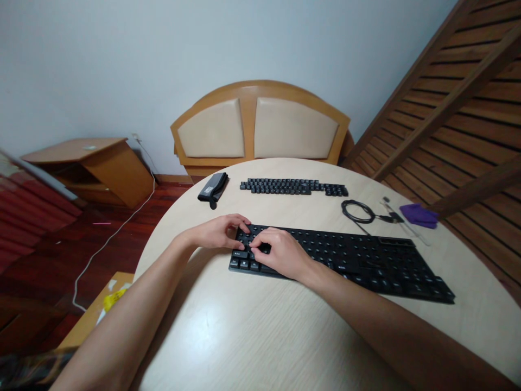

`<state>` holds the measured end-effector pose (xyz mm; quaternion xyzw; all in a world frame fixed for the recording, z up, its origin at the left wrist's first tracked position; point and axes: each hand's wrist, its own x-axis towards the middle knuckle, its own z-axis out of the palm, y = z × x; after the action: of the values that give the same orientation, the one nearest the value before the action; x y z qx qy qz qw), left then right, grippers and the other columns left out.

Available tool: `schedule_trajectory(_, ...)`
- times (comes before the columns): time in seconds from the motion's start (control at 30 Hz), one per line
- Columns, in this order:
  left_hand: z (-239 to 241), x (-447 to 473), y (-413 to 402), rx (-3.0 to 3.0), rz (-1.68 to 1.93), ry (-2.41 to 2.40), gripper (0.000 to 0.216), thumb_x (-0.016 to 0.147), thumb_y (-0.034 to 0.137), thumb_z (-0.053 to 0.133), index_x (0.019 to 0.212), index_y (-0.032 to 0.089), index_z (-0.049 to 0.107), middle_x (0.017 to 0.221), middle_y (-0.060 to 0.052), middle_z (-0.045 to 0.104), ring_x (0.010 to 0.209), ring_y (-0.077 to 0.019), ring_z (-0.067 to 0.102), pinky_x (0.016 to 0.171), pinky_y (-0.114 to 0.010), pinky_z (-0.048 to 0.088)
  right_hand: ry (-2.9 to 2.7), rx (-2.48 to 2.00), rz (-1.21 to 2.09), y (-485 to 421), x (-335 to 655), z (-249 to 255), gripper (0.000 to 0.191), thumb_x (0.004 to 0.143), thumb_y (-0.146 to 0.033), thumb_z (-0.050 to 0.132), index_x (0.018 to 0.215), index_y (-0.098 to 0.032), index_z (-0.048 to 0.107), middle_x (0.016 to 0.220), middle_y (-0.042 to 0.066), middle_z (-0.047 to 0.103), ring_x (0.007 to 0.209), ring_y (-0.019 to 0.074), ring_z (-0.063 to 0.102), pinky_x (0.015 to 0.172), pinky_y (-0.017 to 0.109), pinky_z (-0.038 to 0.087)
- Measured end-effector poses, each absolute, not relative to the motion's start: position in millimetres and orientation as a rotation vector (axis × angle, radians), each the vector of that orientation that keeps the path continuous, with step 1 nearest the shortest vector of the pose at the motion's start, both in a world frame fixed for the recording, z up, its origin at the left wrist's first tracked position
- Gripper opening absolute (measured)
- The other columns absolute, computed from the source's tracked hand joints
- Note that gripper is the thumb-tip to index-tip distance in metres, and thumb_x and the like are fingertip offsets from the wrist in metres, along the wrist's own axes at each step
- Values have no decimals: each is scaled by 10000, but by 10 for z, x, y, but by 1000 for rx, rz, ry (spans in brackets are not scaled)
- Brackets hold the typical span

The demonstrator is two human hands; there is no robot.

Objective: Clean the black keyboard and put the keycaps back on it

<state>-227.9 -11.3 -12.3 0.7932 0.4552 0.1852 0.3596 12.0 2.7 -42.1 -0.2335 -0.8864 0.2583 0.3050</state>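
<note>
A black keyboard (325, 247) lies across the table in front of me. Many of its key positions are bare, with small pale stems showing; capped keys remain at the lower left corner. My left hand (215, 231) rests at the keyboard's left end, thumb and fingers apart, fingertips touching it. Over the keys just right of it, my right hand (280, 252) is closed in a pinch, thumb against index finger. Whatever lies between those fingertips is too small to make out. Farther back, loose black keycaps (280, 187) stand in rows on the table.
The round pale table (203, 326) bears a dark folded pouch (213, 187) at back left. A coiled black cable (358, 212), a thin wire tool (401, 217) and a purple cloth (419, 215) lie at right. Behind stands a padded headboard (249, 125).
</note>
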Motion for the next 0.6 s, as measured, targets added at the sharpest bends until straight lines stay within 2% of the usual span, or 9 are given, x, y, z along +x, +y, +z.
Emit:
schedule_trajectory(0.33, -123, -2281, -101, 2052, 471, 1179, 341, 789, 348, 808, 1080, 198, 712, 1359, -114, 588, 1217, -270, 590, 1058, -414, 452, -2294, -693, 773, 51, 116, -444, 111, 808, -118, 714, 860, -202, 763, 907, 21, 792, 854, 193, 716, 817, 302, 522)
schedule_trajectory(0.6, -135, -2289, -100, 2091, 491, 1164, 332, 791, 336, 805, 1082, 206, 713, 1330, -109, 610, 1240, -257, 584, 1080, -401, 434, -2387, -600, 627, 36, 108, -433, 112, 828, -93, 695, 851, -191, 745, 896, 37, 781, 872, 203, 698, 830, 310, 519)
